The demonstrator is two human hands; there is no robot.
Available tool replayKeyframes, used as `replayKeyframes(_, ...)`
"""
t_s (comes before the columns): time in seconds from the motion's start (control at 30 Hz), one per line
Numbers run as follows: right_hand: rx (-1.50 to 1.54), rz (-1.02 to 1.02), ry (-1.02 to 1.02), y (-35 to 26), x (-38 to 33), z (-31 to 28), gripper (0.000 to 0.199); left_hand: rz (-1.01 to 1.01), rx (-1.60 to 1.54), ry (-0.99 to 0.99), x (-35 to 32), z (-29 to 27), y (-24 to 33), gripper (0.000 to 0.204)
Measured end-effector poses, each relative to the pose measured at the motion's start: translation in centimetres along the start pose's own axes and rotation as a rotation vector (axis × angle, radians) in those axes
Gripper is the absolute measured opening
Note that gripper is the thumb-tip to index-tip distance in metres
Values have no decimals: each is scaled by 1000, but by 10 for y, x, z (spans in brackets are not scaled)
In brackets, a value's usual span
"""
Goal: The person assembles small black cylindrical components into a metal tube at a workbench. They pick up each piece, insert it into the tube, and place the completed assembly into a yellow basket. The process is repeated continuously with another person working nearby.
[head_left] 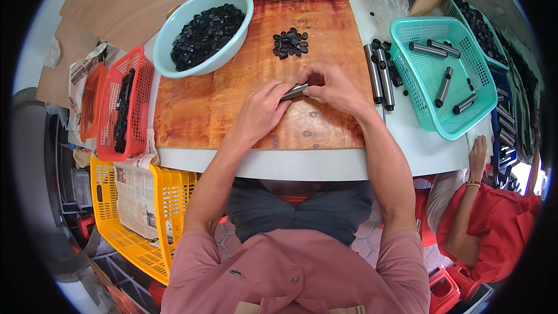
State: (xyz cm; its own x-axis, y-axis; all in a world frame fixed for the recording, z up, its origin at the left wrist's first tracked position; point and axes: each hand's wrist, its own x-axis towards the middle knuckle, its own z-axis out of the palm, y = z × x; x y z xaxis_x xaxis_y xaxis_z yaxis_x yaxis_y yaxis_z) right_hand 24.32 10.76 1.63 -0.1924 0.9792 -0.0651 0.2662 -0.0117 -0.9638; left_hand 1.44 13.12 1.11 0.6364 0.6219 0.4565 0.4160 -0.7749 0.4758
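Centrally, the left hand point(263, 107) has its grip closed around a shiny silver metal tube point(294, 92); the right hand point(332, 88) curls at its two-o'clock end, that grip's hold unclear. Small black oval pieces point(290, 43) lie toward twelve o'clock.

On our board point(197, 110) lie loose pieces point(294, 41), with a basin point(163, 46) to their left. To the board's right we have tubes point(372, 72), then a basket point(424, 72) holding more tubes point(444, 87).
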Motion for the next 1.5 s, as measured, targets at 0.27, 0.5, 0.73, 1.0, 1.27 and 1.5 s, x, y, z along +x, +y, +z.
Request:
replayKeyframes(0.27,-75,-32,-13,-2,-2,-1,13,30,38,7,-1,1,2,30)
replayKeyframes(0.5,-129,-67,-33,7,1,-3,16,-63,-60,-26,2,0,1,25)
replayKeyframes(0.73,-163,-137,-45,4,1,-3,14,-127,-9,-102,8,-10,11,24)
replayKeyframes(1.0,-437,53,161,-18,35,13,29,-135,-1,-75,8,-7,16,24)
replayKeyframes(1.27,-623,5,355,-3,66,49,25,-160,-116,-25,7,-1,5,24)
replayKeyframes(1.5,-669,14,393,-4,60,52,21,-212,-113,-77,5,-1,6,20)
